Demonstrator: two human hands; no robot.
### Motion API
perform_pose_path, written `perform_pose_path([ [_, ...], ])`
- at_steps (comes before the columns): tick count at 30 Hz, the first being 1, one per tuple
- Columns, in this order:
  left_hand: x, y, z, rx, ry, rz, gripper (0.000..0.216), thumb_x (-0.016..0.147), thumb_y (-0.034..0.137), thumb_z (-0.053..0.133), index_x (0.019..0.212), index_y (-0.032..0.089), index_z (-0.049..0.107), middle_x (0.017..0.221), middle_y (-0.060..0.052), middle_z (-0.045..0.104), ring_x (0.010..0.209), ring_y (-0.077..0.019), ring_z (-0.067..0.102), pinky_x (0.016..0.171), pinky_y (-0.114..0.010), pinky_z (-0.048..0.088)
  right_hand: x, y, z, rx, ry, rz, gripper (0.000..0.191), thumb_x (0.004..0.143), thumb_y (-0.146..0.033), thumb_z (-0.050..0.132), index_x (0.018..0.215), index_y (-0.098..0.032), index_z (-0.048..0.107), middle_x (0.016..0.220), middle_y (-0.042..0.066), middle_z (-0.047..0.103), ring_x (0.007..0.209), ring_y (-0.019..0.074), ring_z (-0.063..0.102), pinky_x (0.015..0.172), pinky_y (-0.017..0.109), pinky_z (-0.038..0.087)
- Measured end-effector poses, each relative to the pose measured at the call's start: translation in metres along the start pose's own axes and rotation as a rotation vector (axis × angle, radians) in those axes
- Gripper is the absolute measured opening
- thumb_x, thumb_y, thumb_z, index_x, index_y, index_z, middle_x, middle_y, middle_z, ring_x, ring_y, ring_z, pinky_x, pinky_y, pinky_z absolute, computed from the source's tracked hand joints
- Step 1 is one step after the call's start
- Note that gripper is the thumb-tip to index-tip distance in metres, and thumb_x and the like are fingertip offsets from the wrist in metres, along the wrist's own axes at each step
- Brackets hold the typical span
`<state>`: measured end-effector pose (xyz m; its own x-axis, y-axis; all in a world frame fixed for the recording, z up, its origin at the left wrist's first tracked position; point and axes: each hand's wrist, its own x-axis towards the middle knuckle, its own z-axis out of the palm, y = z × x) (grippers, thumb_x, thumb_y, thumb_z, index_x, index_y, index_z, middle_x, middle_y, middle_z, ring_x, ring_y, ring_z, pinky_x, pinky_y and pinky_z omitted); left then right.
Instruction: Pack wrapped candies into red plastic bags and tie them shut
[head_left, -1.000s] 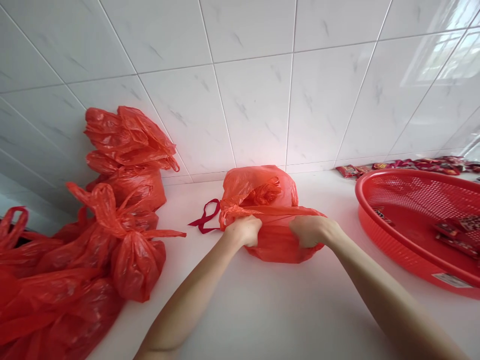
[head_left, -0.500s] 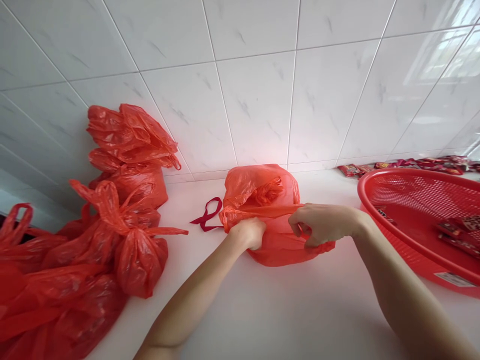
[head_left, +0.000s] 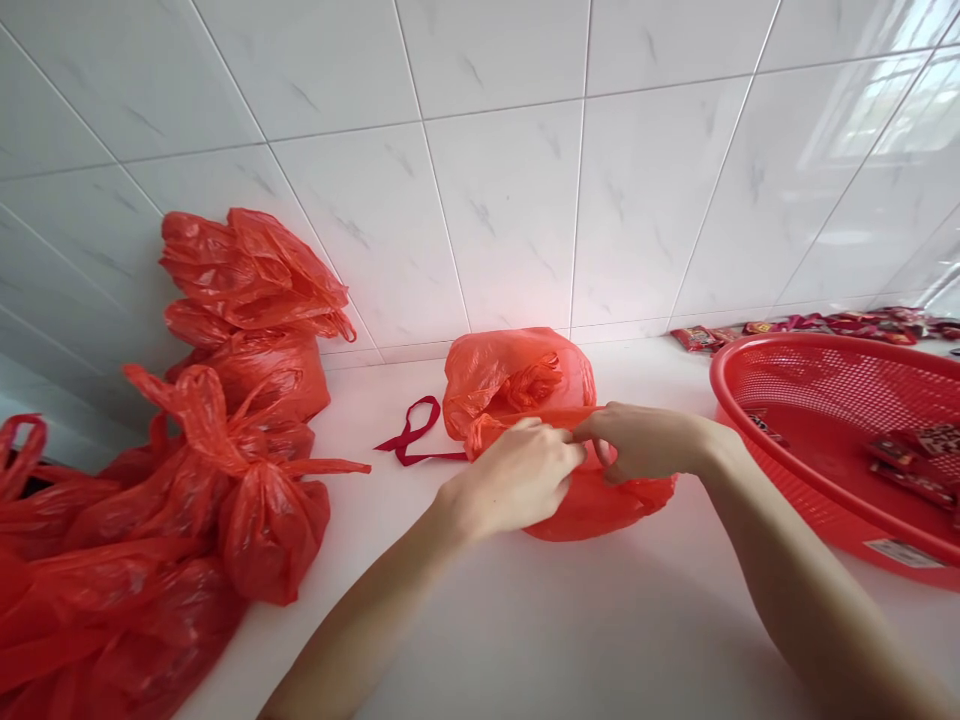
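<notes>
Bag point(head_left: 517, 375): red plastic, at desk point(head_left: 525, 630) back edge, middle, close to tiled wall; top bunched, stretched strip across front.
Left hand point(head_left: 517, 475): fingers curled, pinching bag strip at front.
Right hand point(head_left: 637, 440): closed, pinching same strip, fingertips meeting left hand's.
Ribbon point(head_left: 412, 440): dark red, flat on desk, just left of bag.
Tied bags point(head_left: 225, 450): red heap along desk left edge, stacked up to wall.
Basket point(head_left: 787, 400): red mesh, desk right side, near bag; few packets point(head_left: 922, 445) inside.
Loose packets point(head_left: 825, 325): row along back edge behind basket.
</notes>
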<state>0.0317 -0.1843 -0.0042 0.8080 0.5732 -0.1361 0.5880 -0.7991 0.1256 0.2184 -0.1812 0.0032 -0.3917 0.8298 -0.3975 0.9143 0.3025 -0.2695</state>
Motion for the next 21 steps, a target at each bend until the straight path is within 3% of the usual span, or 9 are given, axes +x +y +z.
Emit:
perform_pose_path([
  [3, 0.002, -0.008, -0.003, 0.061, 0.058, -0.053, 0.027, 0.089, 0.006, 0.045, 0.096, 0.019, 0.068, 0.088, -0.006, 0.068, 0.104, -0.0241, 0.061, 0.117, -0.051, 0.031, 0.004, 0.001, 0.001, -0.015, -0.011, 0.018, 0.048, 0.073, -0.005, 0.062, 0.116, -0.025, 0.069, 0.108, 0.004, 0.068, 0.093, 0.0230, 0.066, 0.060, 0.028, 0.045],
  [5, 0.006, -0.015, -0.002, 0.060, 0.005, -0.135, 0.024, 0.088, 0.007, 0.048, 0.091, 0.019, 0.069, 0.084, -0.006, 0.066, 0.106, -0.0248, 0.062, 0.120, -0.059, 0.023, 0.007, 0.002, 0.002, -0.018, -0.043, 0.041, 0.053, 0.076, -0.006, 0.062, 0.125, -0.025, 0.066, 0.117, 0.007, 0.066, 0.101, 0.0245, 0.065, 0.062, 0.027, 0.047],
  [7, 0.011, -0.022, 0.002, 0.037, -0.068, -0.205, 0.025, 0.086, 0.005, 0.047, 0.078, 0.019, 0.067, 0.076, -0.003, 0.065, 0.095, -0.0226, 0.065, 0.120, -0.062, 0.021, 0.012, 0.001, 0.003, -0.052, -0.078, 0.060, 0.055, 0.079, -0.008, 0.061, 0.130, -0.025, 0.064, 0.123, 0.009, 0.065, 0.105, 0.0254, 0.065, 0.062, 0.027, 0.047],
  [10, 0.019, -0.029, 0.011, 0.006, -0.138, -0.264, 0.030, 0.081, -0.002, 0.044, 0.068, 0.020, 0.061, 0.068, -0.001, 0.064, 0.087, -0.0202, 0.067, 0.122, -0.065, 0.017, 0.020, 0.000, 0.008, -0.139, -0.089, 0.085, 0.052, 0.080, -0.005, 0.057, 0.127, -0.024, 0.066, 0.120, 0.009, 0.066, 0.104, 0.0264, 0.066, 0.062, 0.028, 0.046],
  [16, 0.027, -0.035, 0.026, 0.091, -0.268, -0.375, 0.031, 0.067, -0.007, 0.050, 0.079, 0.019, 0.062, 0.101, -0.010, 0.071, 0.119, -0.0297, 0.060, 0.119, -0.072, 0.015, 0.030, 0.001, 0.027, -0.235, -0.081, 0.150, 0.028, 0.080, 0.000, 0.054, 0.095, -0.014, 0.072, 0.100, 0.013, 0.071, 0.093, 0.0293, 0.070, 0.062, 0.030, 0.044],
  [21, 0.028, -0.039, 0.029, 0.089, -0.299, -0.433, 0.037, 0.063, -0.002, 0.055, 0.094, 0.018, 0.063, 0.121, -0.015, 0.066, 0.146, -0.0415, 0.036, 0.113, -0.081, 0.013, 0.018, 0.009, 0.037, -0.269, -0.059, 0.203, 0.032, 0.077, 0.003, 0.059, 0.102, -0.014, 0.069, 0.107, 0.015, 0.072, 0.103, 0.0316, 0.070, 0.072, 0.032, 0.048],
])
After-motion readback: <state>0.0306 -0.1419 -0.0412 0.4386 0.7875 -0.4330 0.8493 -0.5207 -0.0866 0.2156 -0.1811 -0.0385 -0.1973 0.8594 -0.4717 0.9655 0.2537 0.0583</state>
